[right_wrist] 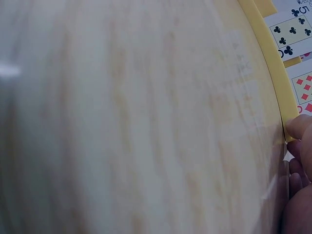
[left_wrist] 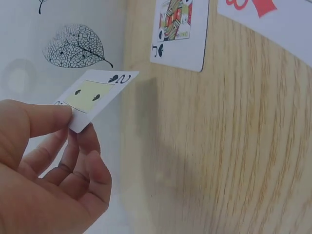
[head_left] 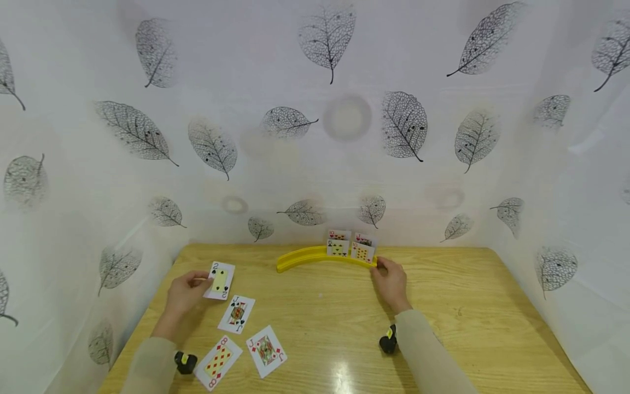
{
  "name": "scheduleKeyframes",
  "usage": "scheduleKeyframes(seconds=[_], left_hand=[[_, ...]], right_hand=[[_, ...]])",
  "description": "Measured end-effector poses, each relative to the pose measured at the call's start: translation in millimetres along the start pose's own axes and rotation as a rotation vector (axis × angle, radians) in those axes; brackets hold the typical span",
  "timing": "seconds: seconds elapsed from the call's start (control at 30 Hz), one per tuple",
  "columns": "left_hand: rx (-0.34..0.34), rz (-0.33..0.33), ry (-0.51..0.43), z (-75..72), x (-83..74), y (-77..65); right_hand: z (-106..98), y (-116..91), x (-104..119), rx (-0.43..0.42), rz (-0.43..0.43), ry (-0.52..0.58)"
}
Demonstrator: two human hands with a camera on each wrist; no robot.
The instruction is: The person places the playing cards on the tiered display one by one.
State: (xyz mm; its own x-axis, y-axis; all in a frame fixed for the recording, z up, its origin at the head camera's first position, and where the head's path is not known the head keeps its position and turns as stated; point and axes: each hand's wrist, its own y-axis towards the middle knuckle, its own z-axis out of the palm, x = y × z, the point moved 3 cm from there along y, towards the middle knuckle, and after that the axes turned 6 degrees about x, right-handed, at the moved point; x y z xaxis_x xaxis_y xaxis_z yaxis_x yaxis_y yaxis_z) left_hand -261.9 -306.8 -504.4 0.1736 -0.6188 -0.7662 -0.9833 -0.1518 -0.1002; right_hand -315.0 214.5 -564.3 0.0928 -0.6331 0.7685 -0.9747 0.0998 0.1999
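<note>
A two of spades is pinched between the thumb and fingers of my left hand, tilted above the table in the left wrist view. At the back of the table stands a curved yellow card holder. Its right end is gripped by my right hand, the thumb on its front side. Cards stand in two rows in the holder's right half: a five of clubs and a ten of diamonds in front, a red ten and a jack behind.
A jack of spades, a jack of diamonds and an eight of diamonds lie face up on the wooden table, to the left. A leaf-patterned white curtain surrounds its back and sides.
</note>
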Motion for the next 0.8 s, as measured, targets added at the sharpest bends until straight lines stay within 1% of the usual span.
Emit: scheduleKeyframes(seconds=[0.23, 0.37, 0.57, 0.8], left_hand=[[-0.025, 0.020, -0.063, 5.1, -5.3, -1.6], [-0.035, 0.029, -0.112, 7.8, -9.4, -1.4], [-0.015, 0.065, -0.193, 15.3, -18.1, 2.8], [-0.010, 0.105, -0.223, 26.7, -31.4, 6.9]], right_hand=[[1, -2, 0, -0.004, 0.006, 0.021], [1, -1, -1, -0.019, -0.008, 0.017], [0, 0, -2, -0.026, -0.021, 0.022], [2, 1, -5, -0.013, -0.010, 0.015]])
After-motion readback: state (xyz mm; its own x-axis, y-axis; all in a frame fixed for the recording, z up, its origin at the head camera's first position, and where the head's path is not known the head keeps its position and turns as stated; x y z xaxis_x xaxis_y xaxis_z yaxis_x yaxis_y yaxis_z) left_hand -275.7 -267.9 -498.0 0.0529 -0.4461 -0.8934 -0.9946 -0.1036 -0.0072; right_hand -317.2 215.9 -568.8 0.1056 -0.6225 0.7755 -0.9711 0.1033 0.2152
